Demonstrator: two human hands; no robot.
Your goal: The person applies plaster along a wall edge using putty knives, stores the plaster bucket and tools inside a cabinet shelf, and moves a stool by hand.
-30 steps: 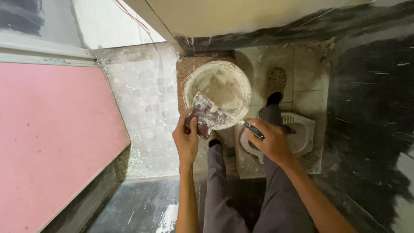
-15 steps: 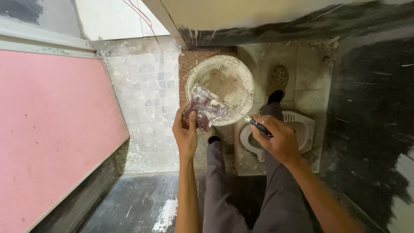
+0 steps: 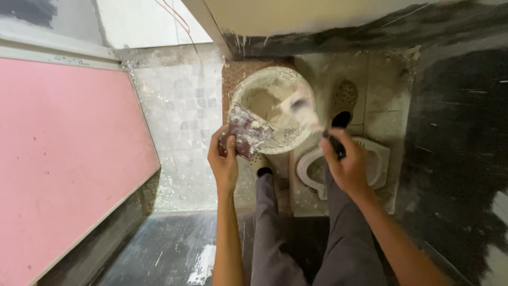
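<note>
- A large pink panel [image 3: 63,164] fills the left side of the view, its lower edge running diagonally above a dark, paint-flecked floor [image 3: 169,254].
- Just right of it lies a strip of pale mosaic floor tiles [image 3: 177,114], dusty and stained.
- The left hand [image 3: 223,159] is clenched around the lower edge of a flat, reddish-brown plaster board [image 3: 247,132], thumb on top and fingers underneath; the board is smeared with white paste and tilts over the near-left rim of the bucket.
- The white bucket [image 3: 248,87] stands on the floor straight ahead of the person, between the two hands and a little beyond them, with pale plaster paste inside and crusted on its rim.
- A putty knife [image 3: 304,108] reaches into the bucket from the right; its blade is blurred and carries white paste.
- The right hand [image 3: 346,164] grasps the knife's dark handle, fingers wrapped tight around it.
- Below the hands, two legs in grey trousers [image 3: 317,238] stand astride, a perforated sandal [image 3: 343,100] showing beside the bucket.
- Under the right hand sits a white squat toilet pan [image 3: 378,164], set in a grimy raised step.
- A dark, scuffed wall [image 3: 460,137] closes the right side.
</note>
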